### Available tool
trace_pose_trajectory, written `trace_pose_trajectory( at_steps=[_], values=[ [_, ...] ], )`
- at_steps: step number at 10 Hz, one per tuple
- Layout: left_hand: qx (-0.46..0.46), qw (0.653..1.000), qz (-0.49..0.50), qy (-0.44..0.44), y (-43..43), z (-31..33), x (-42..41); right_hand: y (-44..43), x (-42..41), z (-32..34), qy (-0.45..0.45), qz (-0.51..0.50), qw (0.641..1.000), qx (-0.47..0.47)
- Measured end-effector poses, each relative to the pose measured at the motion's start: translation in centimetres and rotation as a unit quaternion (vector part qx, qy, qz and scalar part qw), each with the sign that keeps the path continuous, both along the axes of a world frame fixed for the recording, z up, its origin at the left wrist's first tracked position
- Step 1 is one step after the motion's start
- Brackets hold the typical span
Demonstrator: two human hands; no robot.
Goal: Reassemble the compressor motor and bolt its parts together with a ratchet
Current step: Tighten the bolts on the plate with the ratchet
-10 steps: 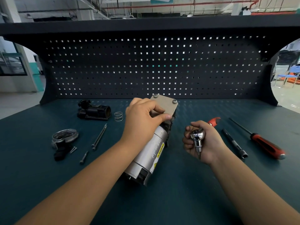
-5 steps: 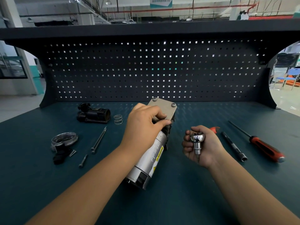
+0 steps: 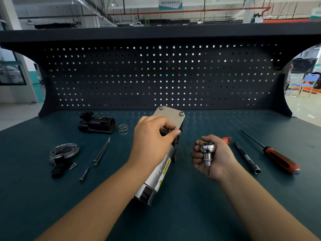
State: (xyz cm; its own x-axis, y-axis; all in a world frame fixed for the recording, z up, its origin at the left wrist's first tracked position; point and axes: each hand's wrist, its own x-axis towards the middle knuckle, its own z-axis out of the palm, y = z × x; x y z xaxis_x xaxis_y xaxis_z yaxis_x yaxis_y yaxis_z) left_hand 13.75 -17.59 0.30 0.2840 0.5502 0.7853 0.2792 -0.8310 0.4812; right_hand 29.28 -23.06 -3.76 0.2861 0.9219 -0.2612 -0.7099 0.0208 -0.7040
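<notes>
Two bolt heads sit on the beige flat metal plate at the far end of the silver cylindrical compressor motor with the yellow warning label. As I judge it, the coming move turns on how they lie from your tool.

The motor lies on the dark green table. Its long axis runs away from you and leans a little to the right, so the plate end is the far one. Your left hand is on the motor just before the plate, with fingers and thumb curled around the upper part of the body, gripping it.

Your right hand is near the motor on its right side and does not touch it. This hand is closed around the chrome ratchet with the red handle. The round head and the socket show in front of the fingers, and the thin bit points down and toward you, away from the plate.

From the ratchet head, the bolt heads are farther from you and to the left. I think you must first turn the bit toward the plate before it can meet a bolt. The left hand seems well placed to stop the motor from rolling.
</notes>
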Motion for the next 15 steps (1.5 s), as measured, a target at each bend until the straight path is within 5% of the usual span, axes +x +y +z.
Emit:
trace_pose_trajectory(
  at_steps=[15],
  values=[
    [-0.078,0.996,-0.009,-0.034,-0.25,-0.43,0.45,-0.06,-0.67,0.07,-0.012,-0.005,1.000,0.016]
  ],
)
